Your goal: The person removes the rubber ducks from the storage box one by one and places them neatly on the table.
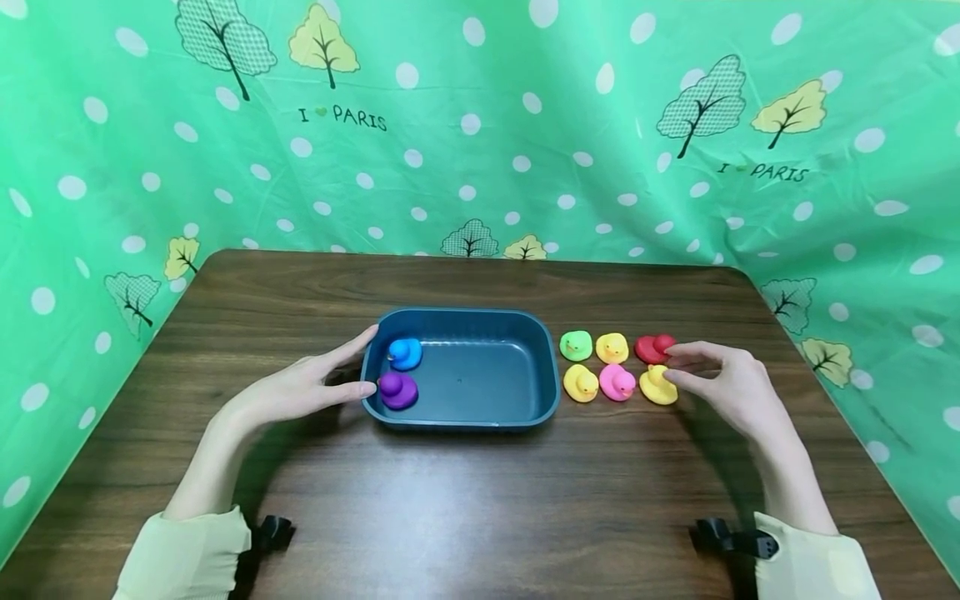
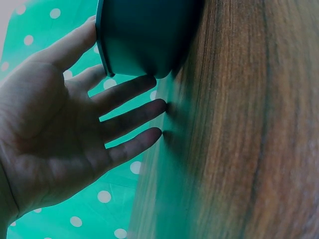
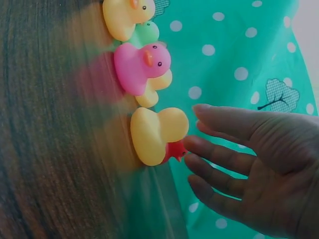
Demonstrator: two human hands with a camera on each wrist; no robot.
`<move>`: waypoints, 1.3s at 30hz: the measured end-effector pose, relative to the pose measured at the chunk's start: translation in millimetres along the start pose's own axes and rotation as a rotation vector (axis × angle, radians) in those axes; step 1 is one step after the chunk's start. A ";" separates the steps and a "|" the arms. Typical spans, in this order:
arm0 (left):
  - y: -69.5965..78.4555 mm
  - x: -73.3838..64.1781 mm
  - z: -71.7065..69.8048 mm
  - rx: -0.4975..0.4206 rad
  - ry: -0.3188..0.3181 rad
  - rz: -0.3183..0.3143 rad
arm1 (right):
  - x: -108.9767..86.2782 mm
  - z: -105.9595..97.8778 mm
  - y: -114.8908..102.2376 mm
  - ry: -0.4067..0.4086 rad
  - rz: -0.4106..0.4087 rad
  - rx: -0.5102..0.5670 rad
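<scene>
A dark blue rectangular tray [image 1: 480, 379] stands mid-table, with a blue rubber duck [image 1: 406, 356] and a purple rubber duck [image 1: 399, 392] inside its left end. My left hand [image 1: 296, 387] touches the tray's left edge, its fingers spread and fairly straight. Right of the tray are two short rows of rubber ducks. At their right end, my right hand [image 1: 731, 387] hovers beside a red duck [image 1: 651, 350] and a yellow duck [image 1: 657, 387]. Its thumb and fingers are apart, with nothing held between them in the right wrist view.
Between the tray and the right-end pair sit a green duck [image 1: 576, 345], a pink duck [image 1: 618, 383], a back yellow duck [image 1: 612, 349] and a front yellow duck [image 1: 581, 384]. A green dotted cloth [image 1: 465, 150] hangs behind the brown wooden table [image 1: 465, 500].
</scene>
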State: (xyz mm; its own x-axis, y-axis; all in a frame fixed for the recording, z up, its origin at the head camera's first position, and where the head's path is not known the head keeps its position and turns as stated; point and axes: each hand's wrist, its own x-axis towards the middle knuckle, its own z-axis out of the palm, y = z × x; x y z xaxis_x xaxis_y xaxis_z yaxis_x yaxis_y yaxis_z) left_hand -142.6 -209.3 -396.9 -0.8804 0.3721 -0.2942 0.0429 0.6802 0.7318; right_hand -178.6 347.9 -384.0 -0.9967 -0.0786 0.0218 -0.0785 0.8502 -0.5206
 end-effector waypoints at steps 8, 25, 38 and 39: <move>0.4 -0.9 -2.2 0.023 0.010 0.026 | -5.4 -7.1 -10.7 0.111 0.002 0.034; 1.0 -1.0 -2.8 0.015 0.008 0.029 | 6.3 0.0 -60.3 0.241 -0.168 0.095; -0.3 0.4 -2.4 0.019 0.003 0.026 | 19.8 22.3 -112.6 0.222 -0.326 0.171; -0.5 0.9 -2.2 0.018 0.002 0.027 | 20.6 23.9 -116.1 0.217 -0.337 0.176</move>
State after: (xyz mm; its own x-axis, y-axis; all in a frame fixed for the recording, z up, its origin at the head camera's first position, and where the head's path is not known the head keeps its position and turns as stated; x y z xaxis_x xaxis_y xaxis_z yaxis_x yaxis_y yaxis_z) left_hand -144.5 -210.8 -396.1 -0.8799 0.3891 -0.2727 0.0755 0.6811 0.7283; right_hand -189.5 235.1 -343.5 -0.8993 -0.2091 0.3842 -0.4135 0.6925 -0.5911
